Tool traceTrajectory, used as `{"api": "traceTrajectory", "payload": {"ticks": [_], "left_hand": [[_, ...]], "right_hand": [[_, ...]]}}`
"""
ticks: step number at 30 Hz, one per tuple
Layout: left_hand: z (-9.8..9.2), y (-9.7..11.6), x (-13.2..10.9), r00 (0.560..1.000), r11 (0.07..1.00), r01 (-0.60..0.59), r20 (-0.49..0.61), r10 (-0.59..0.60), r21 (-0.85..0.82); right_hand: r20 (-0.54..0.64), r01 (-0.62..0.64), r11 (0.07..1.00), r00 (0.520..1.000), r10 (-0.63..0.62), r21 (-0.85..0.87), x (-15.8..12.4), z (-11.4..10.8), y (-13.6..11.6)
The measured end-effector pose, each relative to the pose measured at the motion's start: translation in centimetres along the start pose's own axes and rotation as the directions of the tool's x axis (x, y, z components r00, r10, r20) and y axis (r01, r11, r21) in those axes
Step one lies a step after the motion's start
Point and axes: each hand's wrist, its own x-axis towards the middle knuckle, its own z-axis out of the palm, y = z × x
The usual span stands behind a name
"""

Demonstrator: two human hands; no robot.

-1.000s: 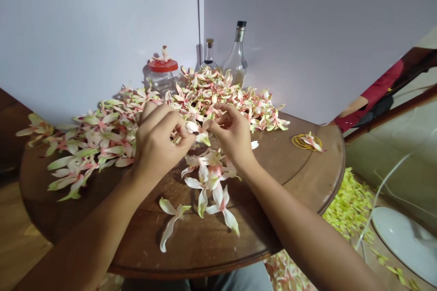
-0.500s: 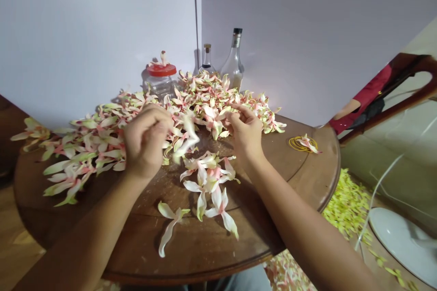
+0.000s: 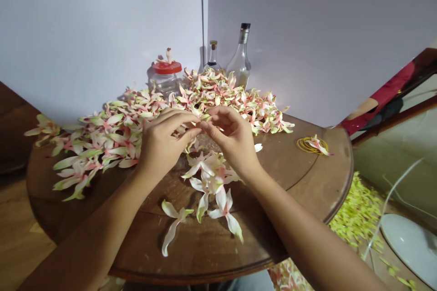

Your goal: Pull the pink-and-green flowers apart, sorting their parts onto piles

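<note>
A small cream-and-green flower sits pinched at the meeting point of both hands, raised just above the tabletop and mostly hidden by the fingers.

Farthest left of the left hand, a broad spread of pink-streaked cream flowers covers the table's edge and runs on behind both hands. The left hand is closed into a curled pinch, with its thumb and fingertips on the small flower. Just behind it stands a clear glass jar with a red lid, and a single flower rests on that lid.

Directly below and between the hands lies a looser cluster of flowers, with one lone flower nearer the person, below the left hand. Behind the gap between the hands stand a small corked bottle and a taller clear glass bottle, both rising from the far side of the spread.

The right hand is curled as well, gripping the same small flower from the other side. Well right of it, on the bare wood of the round wooden table, a flower lies across a loop of yellow rubber bands. Farther right and lower, past the table's rim, a yellow-green heap of plant trimmings covers the floor — beside it sits a round white object.
</note>
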Motion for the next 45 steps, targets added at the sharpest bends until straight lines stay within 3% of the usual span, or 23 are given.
{"api": "traceTrajectory", "payload": {"ticks": [5, 10, 13, 18, 24, 26, 28, 30, 33, 39, 45], "left_hand": [[0.1, -0.5, -0.3, 0.987, 0.971, 0.153, -0.023, -0.160, -0.184], [0.0, -0.5, -0.2, 0.974, 0.931, 0.220, 0.018, -0.224, -0.290], [-0.3, -0.2, 0.0, 0.980, 0.953, 0.199, 0.049, -0.192, -0.229], [0.3, 0.6, -0.1, 0.996, 0.997, 0.066, 0.053, -0.068, 0.035], [1.0, 0.2, -0.7, 0.970, 0.982, 0.181, -0.173, -0.168, 0.061], [0.7, -0.2, -0.6, 0.962, 0.979, 0.201, -0.196, -0.190, 0.036], [0.4, -0.3, -0.4, 0.978, 0.985, 0.166, -0.135, -0.159, 0.040], [0.3, -0.2, -0.1, 0.998, 0.995, 0.069, -0.004, -0.069, 0.069], [0.3, -0.1, 0.0, 0.988, 0.993, -0.047, 0.154, 0.029, 0.112], [-0.1, -0.4, -0.1, 0.972, 0.971, -0.088, 0.231, 0.035, 0.223], [0.0, -0.3, -0.3, 0.966, 0.991, 0.017, 0.255, -0.052, 0.136]], "right_hand": [[0.077, -0.069, 0.989, 0.995, 0.059, 0.134, 0.2, -0.1, -0.2], [0.048, -0.115, 0.982, 0.993, 0.109, 0.151, 0.4, -0.2, -0.2], [0.023, -0.128, 0.985, 0.992, 0.126, 0.119, 0.4, -0.3, -0.2], [-0.012, -0.099, 0.995, 0.995, 0.099, -0.010, 0.1, 0.1, -0.1], [-0.131, -0.060, 0.992, 0.990, 0.045, -0.111, 0.1, -0.2, 0.5], [-0.162, -0.056, 0.989, 0.986, 0.034, -0.133, 0.2, -0.5, 0.5], [-0.142, -0.059, 0.989, 0.989, 0.040, -0.132, 0.2, -0.5, 0.4], [-0.086, -0.065, 0.991, 0.995, 0.056, -0.116, 0.1, -0.3, 0.2], [-0.038, -0.073, 0.993, 0.997, 0.069, -0.095, -0.2, 0.1, 0.1], [0.009, -0.138, 0.990, 0.990, 0.138, -0.009, -0.1, -0.1, 0.4], [0.004, -0.104, 0.991, 0.994, 0.105, -0.079, -0.1, -0.3, 0.6]]}}
